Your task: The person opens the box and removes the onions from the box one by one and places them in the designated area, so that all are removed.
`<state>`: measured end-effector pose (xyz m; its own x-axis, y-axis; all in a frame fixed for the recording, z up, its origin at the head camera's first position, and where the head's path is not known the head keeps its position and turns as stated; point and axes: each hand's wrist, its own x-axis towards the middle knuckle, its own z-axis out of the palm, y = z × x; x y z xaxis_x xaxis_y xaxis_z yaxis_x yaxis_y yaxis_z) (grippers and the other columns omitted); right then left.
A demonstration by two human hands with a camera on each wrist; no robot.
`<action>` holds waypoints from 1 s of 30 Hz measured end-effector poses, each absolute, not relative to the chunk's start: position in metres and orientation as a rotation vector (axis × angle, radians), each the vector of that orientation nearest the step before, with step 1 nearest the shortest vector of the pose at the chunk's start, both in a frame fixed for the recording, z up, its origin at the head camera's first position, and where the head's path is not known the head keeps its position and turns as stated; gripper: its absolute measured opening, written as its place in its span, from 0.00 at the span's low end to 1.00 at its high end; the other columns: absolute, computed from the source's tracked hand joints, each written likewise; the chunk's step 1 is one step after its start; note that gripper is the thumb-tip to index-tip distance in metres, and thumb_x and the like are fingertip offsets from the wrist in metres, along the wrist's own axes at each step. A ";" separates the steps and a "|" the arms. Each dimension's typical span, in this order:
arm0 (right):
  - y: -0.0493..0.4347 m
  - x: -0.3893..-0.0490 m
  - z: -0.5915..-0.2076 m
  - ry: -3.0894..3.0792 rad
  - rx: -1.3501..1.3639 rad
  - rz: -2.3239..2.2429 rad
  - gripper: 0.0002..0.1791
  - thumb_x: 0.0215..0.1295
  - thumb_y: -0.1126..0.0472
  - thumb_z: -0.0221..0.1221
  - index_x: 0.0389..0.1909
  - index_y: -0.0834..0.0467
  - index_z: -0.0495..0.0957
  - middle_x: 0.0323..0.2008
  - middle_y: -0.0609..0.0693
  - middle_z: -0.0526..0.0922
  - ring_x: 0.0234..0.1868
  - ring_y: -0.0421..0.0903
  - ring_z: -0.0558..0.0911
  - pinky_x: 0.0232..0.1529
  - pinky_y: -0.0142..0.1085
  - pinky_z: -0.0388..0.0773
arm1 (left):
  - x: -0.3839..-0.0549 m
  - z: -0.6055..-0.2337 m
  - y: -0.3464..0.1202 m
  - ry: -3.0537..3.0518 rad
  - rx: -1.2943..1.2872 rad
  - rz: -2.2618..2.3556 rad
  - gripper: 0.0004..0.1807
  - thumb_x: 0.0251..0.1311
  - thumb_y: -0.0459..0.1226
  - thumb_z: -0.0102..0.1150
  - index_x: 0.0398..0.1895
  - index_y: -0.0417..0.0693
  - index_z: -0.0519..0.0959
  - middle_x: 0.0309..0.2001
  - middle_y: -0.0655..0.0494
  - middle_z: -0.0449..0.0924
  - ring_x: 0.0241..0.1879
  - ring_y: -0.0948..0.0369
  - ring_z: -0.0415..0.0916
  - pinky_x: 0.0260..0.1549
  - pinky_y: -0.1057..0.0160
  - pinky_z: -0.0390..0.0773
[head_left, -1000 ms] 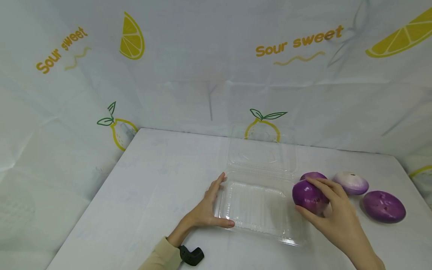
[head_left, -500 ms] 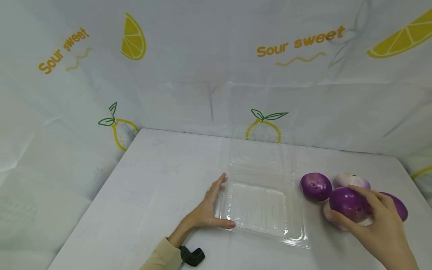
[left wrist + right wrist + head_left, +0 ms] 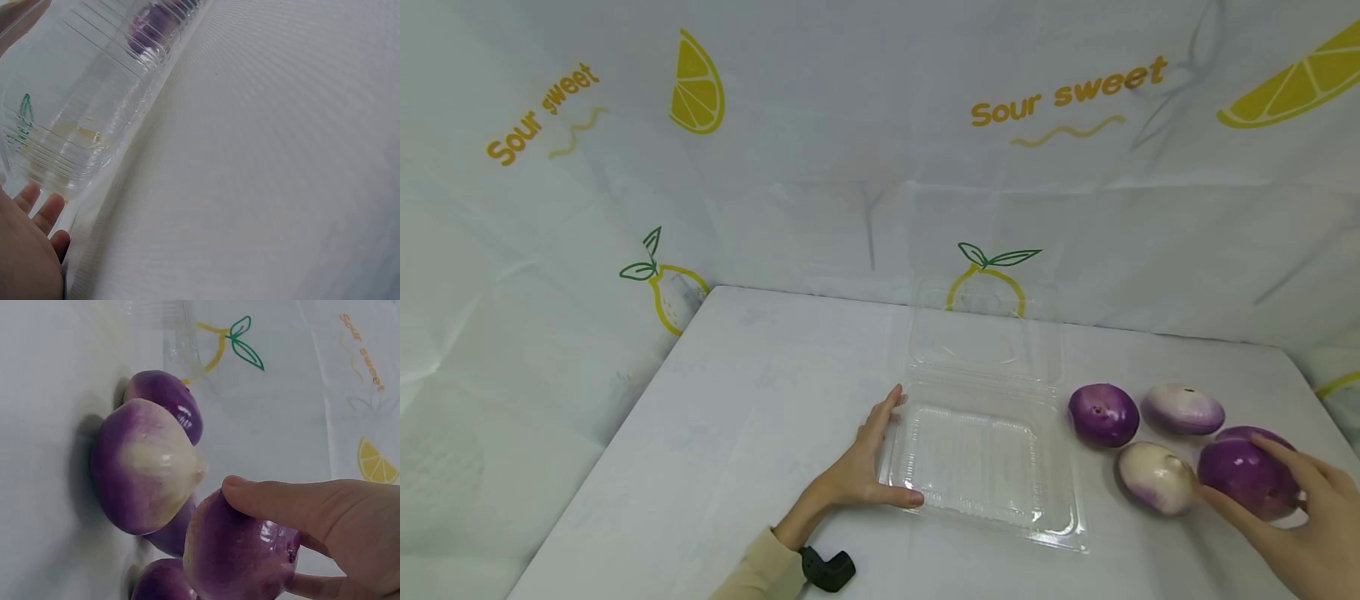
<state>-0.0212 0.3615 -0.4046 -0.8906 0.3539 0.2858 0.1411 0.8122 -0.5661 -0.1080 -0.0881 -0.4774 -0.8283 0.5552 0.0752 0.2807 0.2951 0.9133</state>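
At the right of the head view, my right hand (image 3: 1318,521) holds a glossy purple turnip (image 3: 1247,479) between thumb and fingers. It overlaps another purple turnip (image 3: 1258,433) behind it. In the right wrist view the held turnip (image 3: 240,550) is seen beside a paler one (image 3: 147,465) with a white pointed tip. My left hand (image 3: 857,467) spreads along the left side of a clear plastic clamshell box (image 3: 977,462), thumb over its front left corner. The box's lid (image 3: 985,337) stands raised at the back. In the left wrist view, fingertips (image 3: 50,212) are at the box's end.
Between the box and my right hand lie a purple turnip (image 3: 1103,415), a mostly white one (image 3: 1157,477) and a white-and-purple one (image 3: 1183,408). A black device (image 3: 827,568) sits at my left wrist. A lemon-printed cloth (image 3: 820,167) rises behind the white table (image 3: 737,400).
My right hand has carried the purple turnip rightward, from the box's right edge to the far right turnip, uncovering the white one in front. The left hand and box have stayed put.
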 end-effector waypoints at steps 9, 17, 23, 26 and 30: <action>0.368 -0.016 -0.418 -2.564 -0.412 0.889 0.47 0.50 0.63 0.77 0.70 0.72 0.66 0.52 0.78 0.68 0.44 0.13 0.48 0.28 0.04 0.54 | -0.108 -0.477 -0.088 2.307 0.759 1.546 0.74 0.40 0.45 0.78 0.84 0.52 0.34 0.83 0.48 0.42 0.77 0.49 0.50 0.72 0.34 0.55; 0.382 -0.017 -0.427 -2.789 -0.494 0.701 0.47 0.52 0.53 0.77 0.67 0.72 0.67 0.54 0.81 0.67 0.43 0.67 0.67 0.27 0.18 0.52 | -0.108 -0.476 -0.088 2.314 0.787 1.544 0.74 0.40 0.45 0.79 0.84 0.52 0.34 0.83 0.47 0.42 0.77 0.48 0.51 0.71 0.33 0.56; 0.388 -0.017 -0.433 -2.861 -0.488 0.689 0.49 0.52 0.49 0.77 0.67 0.72 0.66 0.57 0.82 0.64 0.47 0.72 0.68 0.29 0.22 0.56 | -0.108 -0.477 -0.089 2.300 0.769 1.550 0.74 0.41 0.45 0.79 0.84 0.54 0.33 0.83 0.49 0.41 0.78 0.49 0.49 0.73 0.34 0.55; 0.391 -0.018 -0.436 -2.850 -0.438 0.694 0.49 0.49 0.50 0.78 0.65 0.73 0.68 0.55 0.83 0.65 0.46 0.72 0.68 0.25 0.18 0.54 | -0.108 -0.477 -0.089 2.306 0.770 1.547 0.74 0.40 0.44 0.79 0.84 0.53 0.33 0.83 0.49 0.42 0.77 0.49 0.50 0.72 0.34 0.55; 0.394 -0.019 -0.440 -2.842 -0.369 0.698 0.49 0.46 0.52 0.79 0.63 0.74 0.69 0.54 0.84 0.66 0.46 0.73 0.68 0.24 0.18 0.56 | -0.108 -0.478 -0.089 2.310 0.776 1.546 0.74 0.40 0.44 0.79 0.84 0.52 0.33 0.83 0.48 0.42 0.77 0.48 0.50 0.72 0.34 0.56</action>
